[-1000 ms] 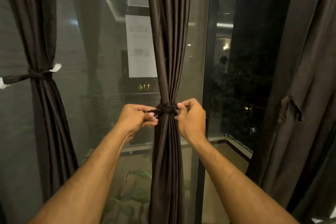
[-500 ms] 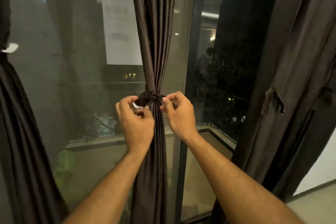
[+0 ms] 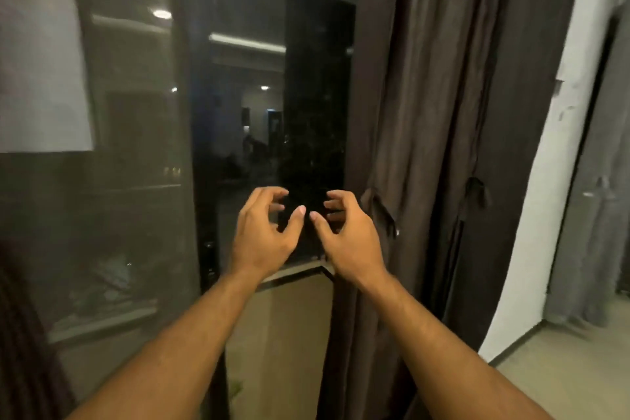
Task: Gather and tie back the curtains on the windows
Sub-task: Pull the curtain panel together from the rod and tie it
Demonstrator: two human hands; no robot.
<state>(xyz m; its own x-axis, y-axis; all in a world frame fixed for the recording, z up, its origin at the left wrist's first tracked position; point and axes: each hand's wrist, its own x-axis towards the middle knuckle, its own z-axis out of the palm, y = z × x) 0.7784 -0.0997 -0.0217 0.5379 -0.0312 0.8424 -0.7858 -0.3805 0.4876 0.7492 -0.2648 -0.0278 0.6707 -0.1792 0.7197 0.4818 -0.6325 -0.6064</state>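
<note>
A dark brown curtain (image 3: 439,133) hangs loose at the right side of the window, from the top of the frame down past the bottom. A tie-back strap (image 3: 378,208) dangles from its left edge and a second strap (image 3: 477,193) hangs further right. My left hand (image 3: 264,235) and my right hand (image 3: 347,233) float side by side in front of the dark glass, fingers loosely curled and empty. My right hand is just left of the curtain's edge, not touching it. A sliver of another dark curtain (image 3: 24,334) shows at the lower left.
A dark window frame post (image 3: 201,153) stands left of my hands, with glass panes (image 3: 102,181) reflecting ceiling lights. A white wall (image 3: 559,160) and a pale floor (image 3: 562,375) lie to the right of the curtain. A balcony ledge (image 3: 293,271) runs beyond the glass.
Both hands have let go of the knot on the middle curtain. The view has swung right, so that curtain is out of view and the loose right curtain is now beside my hands.
</note>
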